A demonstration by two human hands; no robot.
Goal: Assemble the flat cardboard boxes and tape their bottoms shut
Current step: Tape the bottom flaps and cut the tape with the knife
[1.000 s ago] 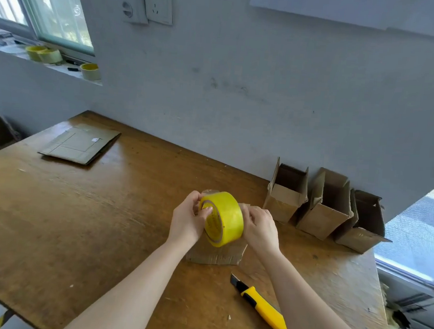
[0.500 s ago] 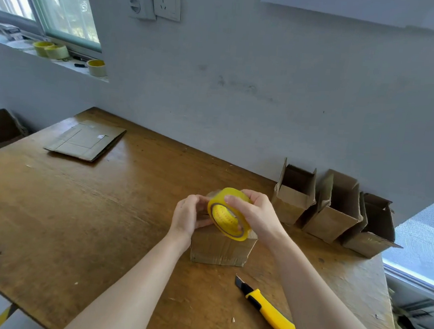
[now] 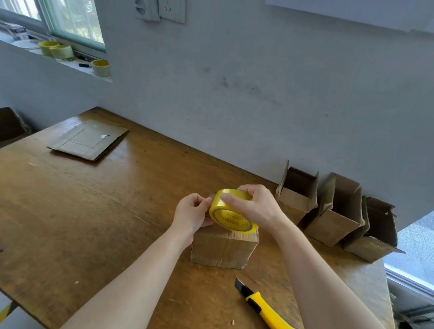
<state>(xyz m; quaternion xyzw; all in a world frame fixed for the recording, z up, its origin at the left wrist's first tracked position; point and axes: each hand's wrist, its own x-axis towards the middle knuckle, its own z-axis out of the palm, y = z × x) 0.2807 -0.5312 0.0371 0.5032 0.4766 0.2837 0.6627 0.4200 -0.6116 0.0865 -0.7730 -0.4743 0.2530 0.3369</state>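
while the right hand [image 3: 254, 208] is gripping the yellow tape roll [image 3: 230, 215] with its fingers curled over the top, the left hand [image 3: 192, 212] is pinching at the roll's near rim, thumb and fingertips pressed together there. whether it is holding a loose end of tape is too small to tell. the roll is sitting tilted on the upturned face of the current box [image 3: 224, 247], which is standing near the middle of the counter [image 3: 79, 206], just in front of the person. that face is looking folded shut, and no strip is showing across it. a pale vertical line is running down the near side, and i cannot tell whether that is tape or a crease. i am judging the taping of this box as only beginning.

three open boxes [image 3: 335, 219] are leaning in a row against the wall [image 3: 292, 105] at the right, touching one another, their mouths facing up and towards the camera. they are looking assembled. their bottoms are turned away, so the tape on them is not showing, but their place to one side is suggesting finished work.

flat cardboard [image 3: 89, 140] is lying at the far left of the counter, well apart from the hands. it is looking like a thin stack, and how many sheets it is holding i cannot tell. those are waiting to be opened, folded and taped.

a yellow utility knife [image 3: 274, 318] is lying beside the right forearm with its blade end pointing at the current box. no hand is touching it, and it is likely being kept there for cutting the strip.
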